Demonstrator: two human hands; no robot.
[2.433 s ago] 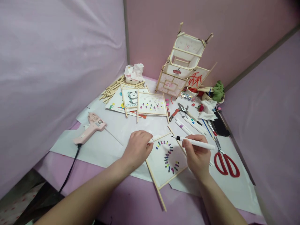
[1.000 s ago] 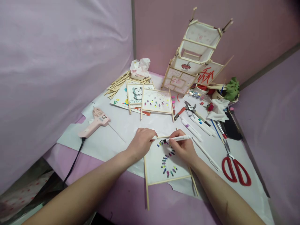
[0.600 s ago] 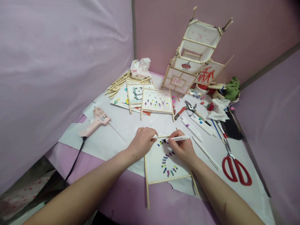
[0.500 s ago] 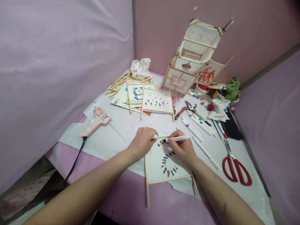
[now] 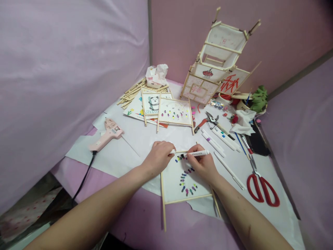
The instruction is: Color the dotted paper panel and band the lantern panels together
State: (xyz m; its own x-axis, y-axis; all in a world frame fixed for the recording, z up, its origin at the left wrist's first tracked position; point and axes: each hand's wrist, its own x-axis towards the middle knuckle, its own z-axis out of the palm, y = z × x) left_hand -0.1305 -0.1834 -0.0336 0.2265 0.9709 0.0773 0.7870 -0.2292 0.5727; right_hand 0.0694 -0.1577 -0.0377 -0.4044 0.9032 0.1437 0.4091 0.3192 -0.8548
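worktop (image 5: 137, 133), stick tower (image 5: 195, 89), framed sheet (image 5: 171, 184), marker (image 5: 197, 153)
the tower at the back bears pinkish-red characters too faint to make out; bold red strokes on a panel (image 5: 231, 82) behind it are partly covered by its side. the framed sheet lies between the forearms, its stick legs reaching over the purple cover (image 5: 145, 220); the right hand (image 5: 204, 165) hides part of its curving row of coloured marks. the pink glue gun (image 5: 105, 139) carries a label too small to read. the right hand's fingers pinch the marker, print on its barrel illegible, tip lost among the marks. the left hand's (image 5: 158, 156) fingers are closed on a small white piece (image 5: 172, 151), mostly hidden, at the sheet's top left corner.
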